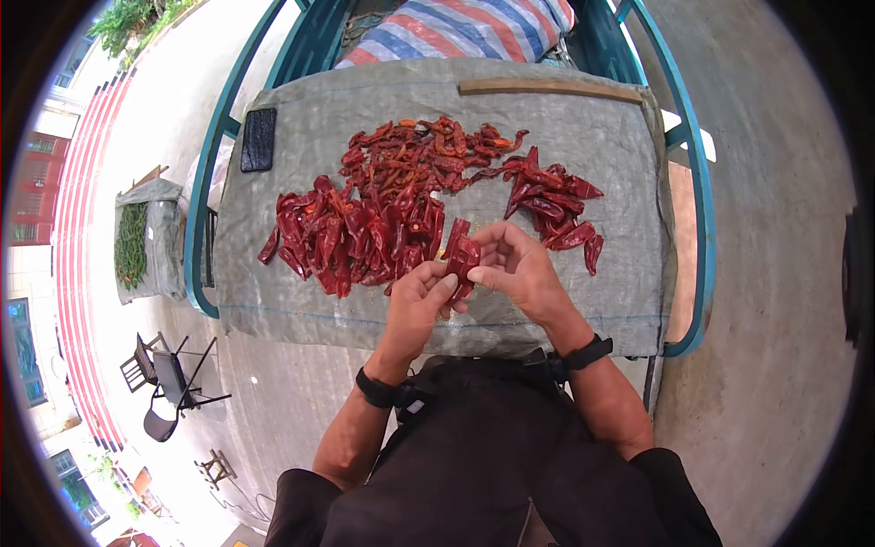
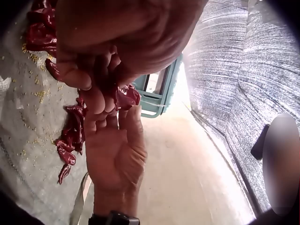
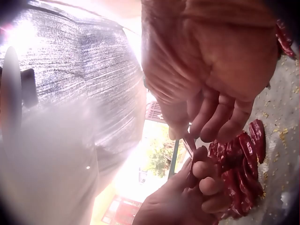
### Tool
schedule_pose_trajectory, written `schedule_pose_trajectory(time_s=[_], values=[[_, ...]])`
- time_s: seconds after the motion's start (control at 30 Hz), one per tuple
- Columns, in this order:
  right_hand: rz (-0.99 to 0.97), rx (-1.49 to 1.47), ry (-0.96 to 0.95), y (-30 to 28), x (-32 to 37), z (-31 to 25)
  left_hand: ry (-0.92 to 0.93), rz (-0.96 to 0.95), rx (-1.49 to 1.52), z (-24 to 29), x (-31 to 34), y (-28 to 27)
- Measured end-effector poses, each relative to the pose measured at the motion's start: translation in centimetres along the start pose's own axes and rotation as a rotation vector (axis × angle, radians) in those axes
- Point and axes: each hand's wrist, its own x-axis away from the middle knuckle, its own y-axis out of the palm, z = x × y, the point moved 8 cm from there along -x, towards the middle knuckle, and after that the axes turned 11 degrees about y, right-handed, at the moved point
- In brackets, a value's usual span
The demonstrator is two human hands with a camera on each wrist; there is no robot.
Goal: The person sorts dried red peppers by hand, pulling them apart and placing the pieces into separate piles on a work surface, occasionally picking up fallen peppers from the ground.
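Observation:
A dried red chili pepper (image 1: 466, 259) is between my two hands, over the near edge of the cloth-covered surface. My left hand (image 1: 421, 301) pinches it from the left, thumb on top. From the right, my right hand (image 1: 521, 272) pinches its other side with thumb and fingers. A glossy red part of the pepper (image 2: 127, 97) shows past the fingertips in the left wrist view. Right beyond the hands lies a heap of dark red peppers (image 1: 337, 239), joining a heap of shrivelled, more orange ones (image 1: 410, 150). A smaller pile (image 1: 550, 196) sits to the right.
Grey woven cloth (image 1: 283, 191) covers the surface, with small yellow seeds (image 2: 40, 96) scattered on it. A dark phone-like slab (image 1: 259, 139) lies at back left, a wooden strip (image 1: 551, 88) at the back. Teal rails (image 1: 697, 210) flank both sides. Chairs (image 1: 173, 374) stand left.

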Motion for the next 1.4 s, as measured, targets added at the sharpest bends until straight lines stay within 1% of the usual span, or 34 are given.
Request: schedule_pose_trajectory(time_s=[0.03, 0.13, 0.23, 0.33, 0.43, 0.57, 0.63, 0.73, 0.83, 0.93, 1.13, 1.23, 1.33, 1.4], values=[[-0.005, 0.004, 0.013, 0.0, 0.0, 0.2, -0.016, -0.004, 0.043, -0.1, 0.0, 0.0], [0.004, 0.015, 0.027, -0.2, -0.1, 0.7, -0.011, 0.004, 0.041, 0.1, 0.1, 0.0], [0.017, 0.050, 0.054, -0.4, -0.2, 1.1, 0.053, 0.020, -0.079, -0.2, -0.1, -0.7], [0.025, 0.071, 0.073, -0.3, -0.1, 1.0, 0.017, 0.019, -0.165, 0.0, 0.4, -1.1], [0.008, 0.042, 0.099, -0.2, -0.2, 1.6, 0.043, 0.076, -0.101, -0.3, 0.6, -1.4], [0.041, 0.041, 0.149, -0.4, -0.1, 2.1, 0.126, 0.202, -0.138, 0.4, 1.1, -3.1], [0.042, 0.040, 0.170, -0.9, 0.0, 2.4, 0.155, 0.279, -0.187, 0.6, 1.8, -5.2], [0.059, 0.041, 0.175, -1.7, 0.1, 2.7, 0.210, 0.469, -0.217, 1.6, 2.8, -8.9], [0.075, 0.045, 0.185, -2.3, 0.2, 3.2, 0.271, 0.611, -0.229, 2.3, 3.6, -12.5], [0.092, 0.046, 0.206, -2.6, 0.3, 3.4, 0.260, 0.721, -0.302, 2.9, 4.1, -14.9], [0.101, 0.042, 0.219, -2.4, 0.3, 3.1, 0.220, 0.668, -0.373, 1.2, 2.1, -15.6], [0.110, 0.039, 0.221, -2.6, 0.5, 3.0, 0.277, 0.691, -0.555, 1.6, 2.0, -14.7], [0.132, 0.099, 0.240, -3.3, 0.7, 3.5, 0.286, 0.709, -0.614, 1.9, 2.4, -14.3], [0.133, 0.099, 0.238, -3.6, 1.0, 3.8, 0.285, 0.688, -0.588, 1.2, 2.7, -14.6]])
